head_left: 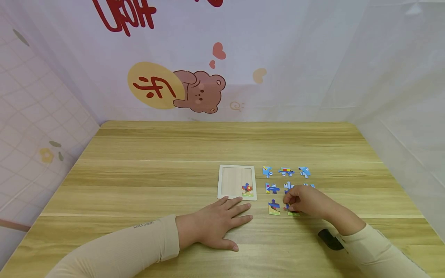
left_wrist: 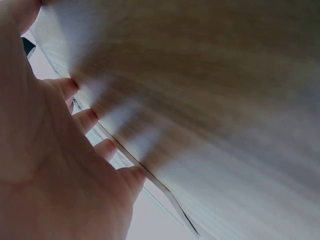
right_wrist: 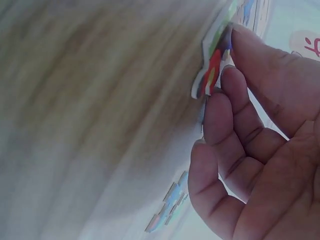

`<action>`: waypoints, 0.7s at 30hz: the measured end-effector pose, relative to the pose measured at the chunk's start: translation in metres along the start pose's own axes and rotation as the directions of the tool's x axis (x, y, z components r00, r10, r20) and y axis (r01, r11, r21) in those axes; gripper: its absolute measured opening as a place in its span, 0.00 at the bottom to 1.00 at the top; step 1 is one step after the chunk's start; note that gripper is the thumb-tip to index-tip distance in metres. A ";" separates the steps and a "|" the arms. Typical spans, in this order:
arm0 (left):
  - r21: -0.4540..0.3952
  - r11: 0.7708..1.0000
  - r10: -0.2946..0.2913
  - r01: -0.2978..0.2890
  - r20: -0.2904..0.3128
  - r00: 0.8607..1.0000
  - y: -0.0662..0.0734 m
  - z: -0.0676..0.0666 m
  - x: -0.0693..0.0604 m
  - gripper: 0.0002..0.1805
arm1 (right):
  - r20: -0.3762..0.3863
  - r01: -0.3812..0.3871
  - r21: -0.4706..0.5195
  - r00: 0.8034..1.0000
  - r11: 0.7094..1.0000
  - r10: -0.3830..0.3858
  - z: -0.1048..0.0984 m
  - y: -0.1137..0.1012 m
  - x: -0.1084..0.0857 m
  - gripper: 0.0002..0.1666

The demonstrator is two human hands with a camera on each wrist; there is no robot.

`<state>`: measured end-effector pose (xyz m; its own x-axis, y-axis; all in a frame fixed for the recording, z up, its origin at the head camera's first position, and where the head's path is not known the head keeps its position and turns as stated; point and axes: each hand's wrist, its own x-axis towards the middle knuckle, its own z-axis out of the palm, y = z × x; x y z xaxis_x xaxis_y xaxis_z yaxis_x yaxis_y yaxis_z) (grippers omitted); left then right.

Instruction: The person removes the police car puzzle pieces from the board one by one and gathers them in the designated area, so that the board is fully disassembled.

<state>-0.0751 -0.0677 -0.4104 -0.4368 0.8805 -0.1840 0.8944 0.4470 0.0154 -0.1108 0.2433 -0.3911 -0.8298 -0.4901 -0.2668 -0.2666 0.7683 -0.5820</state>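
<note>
My right hand (head_left: 309,202) pinches a puzzle piece (right_wrist: 214,70) with red, yellow and green colours between thumb and fingers, low over the tabletop; the fingers partly cover it in the head view. The left hand (head_left: 220,224) lies palm down with fingers spread, its fingertips at the near edge of a wooden puzzle tray (head_left: 219,181). Inside that tray, one puzzle piece (head_left: 247,190) sits in the near right corner. Just left of the right hand is a piece with yellow and green (head_left: 274,208).
Several blue puzzle pieces (head_left: 286,172) lie in rows right of the tray, some partly hidden behind the right hand. A dark object (head_left: 330,239) is at the right wrist. The wooden table (head_left: 156,173) ends at a printed cloth backdrop (head_left: 295,92).
</note>
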 end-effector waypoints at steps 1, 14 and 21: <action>0.001 1.000 0.000 0.000 -0.001 1.000 0.000 0.000 0.000 0.42 | 0.000 -0.002 -0.002 1.000 1.000 0.002 -0.001 0.000 0.000 0.06; 0.003 1.000 -0.002 0.002 -0.011 1.000 0.000 0.000 -0.001 0.42 | -0.154 0.055 -0.029 0.986 0.998 -0.059 -0.006 -0.017 0.012 0.08; 0.014 1.000 0.002 -0.002 -0.029 1.000 0.000 0.000 0.000 0.42 | -0.206 0.057 -0.025 0.977 0.998 -0.061 -0.002 -0.033 0.028 0.09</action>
<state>-0.0748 -0.0676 -0.4109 -0.4375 0.8857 -0.1554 0.8964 0.4431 0.0018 -0.1260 0.2050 -0.3774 -0.8951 -0.4407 -0.0672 -0.3255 0.7490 -0.5771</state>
